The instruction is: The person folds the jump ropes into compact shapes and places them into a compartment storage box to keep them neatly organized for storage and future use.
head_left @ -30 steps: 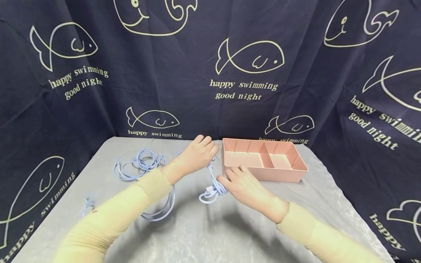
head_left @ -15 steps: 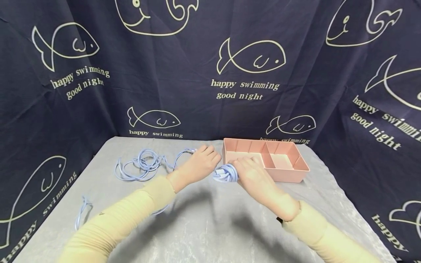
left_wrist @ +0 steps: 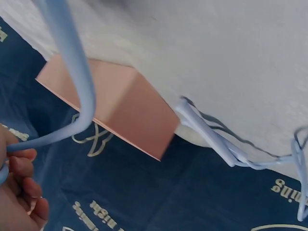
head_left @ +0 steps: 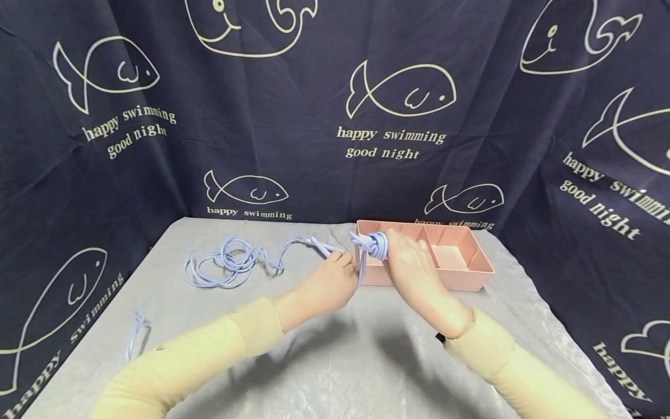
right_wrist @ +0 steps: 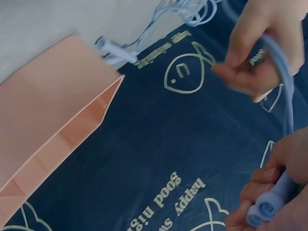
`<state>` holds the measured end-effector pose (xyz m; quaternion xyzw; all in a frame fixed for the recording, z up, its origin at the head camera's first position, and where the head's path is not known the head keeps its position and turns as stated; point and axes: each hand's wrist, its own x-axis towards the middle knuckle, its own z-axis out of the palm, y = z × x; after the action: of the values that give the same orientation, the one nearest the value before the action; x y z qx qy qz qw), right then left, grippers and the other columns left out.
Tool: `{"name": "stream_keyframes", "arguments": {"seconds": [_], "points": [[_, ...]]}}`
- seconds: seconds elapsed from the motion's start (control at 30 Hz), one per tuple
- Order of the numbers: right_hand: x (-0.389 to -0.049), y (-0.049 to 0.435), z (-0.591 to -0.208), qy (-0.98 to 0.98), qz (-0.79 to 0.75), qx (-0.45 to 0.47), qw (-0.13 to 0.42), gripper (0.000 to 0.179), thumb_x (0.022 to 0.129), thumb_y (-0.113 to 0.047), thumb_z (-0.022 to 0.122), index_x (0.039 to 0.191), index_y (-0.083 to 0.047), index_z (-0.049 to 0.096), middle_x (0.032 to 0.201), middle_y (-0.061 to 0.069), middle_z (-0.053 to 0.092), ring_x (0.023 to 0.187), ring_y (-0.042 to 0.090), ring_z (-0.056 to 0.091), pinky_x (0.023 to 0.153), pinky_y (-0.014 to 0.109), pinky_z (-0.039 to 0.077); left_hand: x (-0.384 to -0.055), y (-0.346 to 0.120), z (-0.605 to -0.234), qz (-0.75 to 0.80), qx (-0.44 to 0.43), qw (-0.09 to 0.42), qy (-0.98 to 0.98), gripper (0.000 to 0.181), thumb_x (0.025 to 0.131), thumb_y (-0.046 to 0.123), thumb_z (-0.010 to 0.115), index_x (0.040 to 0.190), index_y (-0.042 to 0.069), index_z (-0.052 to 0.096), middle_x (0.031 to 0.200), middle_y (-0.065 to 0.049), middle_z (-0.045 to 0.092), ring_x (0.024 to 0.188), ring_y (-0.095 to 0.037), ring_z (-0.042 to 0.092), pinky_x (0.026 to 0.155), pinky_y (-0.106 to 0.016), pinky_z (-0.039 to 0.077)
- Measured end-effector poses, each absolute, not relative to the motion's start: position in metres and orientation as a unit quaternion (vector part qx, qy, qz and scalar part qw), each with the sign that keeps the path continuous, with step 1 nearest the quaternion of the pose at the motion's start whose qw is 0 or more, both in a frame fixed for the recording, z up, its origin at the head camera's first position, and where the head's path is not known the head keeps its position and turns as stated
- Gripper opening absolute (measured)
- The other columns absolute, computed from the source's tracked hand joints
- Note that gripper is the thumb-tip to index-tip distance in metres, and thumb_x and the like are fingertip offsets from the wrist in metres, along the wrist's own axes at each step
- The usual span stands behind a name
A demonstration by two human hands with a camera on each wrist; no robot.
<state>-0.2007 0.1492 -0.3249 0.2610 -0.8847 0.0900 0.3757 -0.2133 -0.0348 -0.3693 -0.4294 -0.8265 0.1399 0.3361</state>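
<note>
A light-blue jump rope, wound into a bundle [head_left: 376, 245], is gripped by my right hand [head_left: 416, 270] in front of the pink box [head_left: 419, 280]. In the right wrist view, that hand holds tube-like handles [right_wrist: 269, 207] with hollow round ends. My left hand [head_left: 332, 282] is left of the bundle, its fingers round a strand [right_wrist: 288, 82] that runs down to the right hand. In the left wrist view, this strand [left_wrist: 79, 86] crosses close to the camera to the right hand [left_wrist: 21, 187]; the left hand is out of that view.
A second light-blue rope [head_left: 230, 262] lies in loose coils at the back left, its handles [head_left: 320, 245] beyond my left hand. Another blue strand [head_left: 137, 334] lies at the left, partly behind the sleeve. The box has two compartments. A dark fish-printed curtain [head_left: 314, 116] surrounds the grey cloth-covered table [head_left: 314, 384].
My right hand has lifted the bundle up and to the right, before the box. The left hand has come nearer and lower, uncovering the handles behind it.
</note>
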Motion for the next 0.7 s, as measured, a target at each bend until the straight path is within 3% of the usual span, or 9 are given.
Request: {"name": "stream_keyframes", "arguments": {"seconds": [0.17, 0.4, 0.53, 0.7], "points": [[-0.214, 0.151, -0.330, -0.895, 0.066, 0.213, 0.387, 0.028, 0.077, -0.001, 0.066, 0.099, -0.002, 0.049, 0.071, 0.014, 0.056, 0.065, 0.035, 0.056, 0.050, 0.039, 0.032, -0.201, -0.031, -0.374, 0.113, -0.437, 0.334, -0.828, 0.015, 0.082, 0.018, 0.056, 0.091, 0.010, 0.064, 0.085, 0.000, 0.065, 0.083, -0.017, 0.051, 0.074, -0.030, 0.035], [-0.226, 0.156, -0.346, -0.876, -0.033, 0.209, 0.434, 0.005, 0.085, -0.004, 0.048, 0.087, 0.000, 0.047, 0.067, 0.017, 0.052, 0.059, 0.036, 0.053, 0.048, 0.040, 0.031, -0.192, -0.030, -0.369, 0.116, -0.443, 0.359, -0.813, 0.004, 0.083, 0.017, 0.055, 0.083, 0.014, 0.058, 0.072, 0.003, 0.057, 0.077, -0.018, 0.047, 0.071, -0.030, 0.033], [-0.228, 0.159, -0.354, -0.860, -0.073, 0.211, 0.459, 0.013, 0.090, -0.008, 0.037, 0.086, -0.001, 0.047, 0.063, 0.015, 0.048, 0.054, 0.033, 0.049, 0.047, 0.039, 0.028, -0.188, -0.031, -0.360, 0.136, -0.446, 0.370, -0.804, 0.010, 0.087, 0.015, 0.049, 0.085, 0.013, 0.059, 0.074, 0.002, 0.058, 0.079, -0.018, 0.046, 0.073, -0.030, 0.033], [-0.226, 0.161, -0.363, -0.843, -0.114, 0.229, 0.473, 0.017, 0.090, -0.009, 0.034, 0.082, -0.003, 0.048, 0.059, 0.013, 0.044, 0.050, 0.030, 0.045, 0.048, 0.037, 0.029, -0.185, -0.032, -0.342, 0.153, -0.458, 0.396, -0.781, 0.018, 0.090, 0.014, 0.044, 0.087, 0.012, 0.061, 0.082, 0.000, 0.063, 0.082, -0.019, 0.048, 0.074, -0.031, 0.034]]}}
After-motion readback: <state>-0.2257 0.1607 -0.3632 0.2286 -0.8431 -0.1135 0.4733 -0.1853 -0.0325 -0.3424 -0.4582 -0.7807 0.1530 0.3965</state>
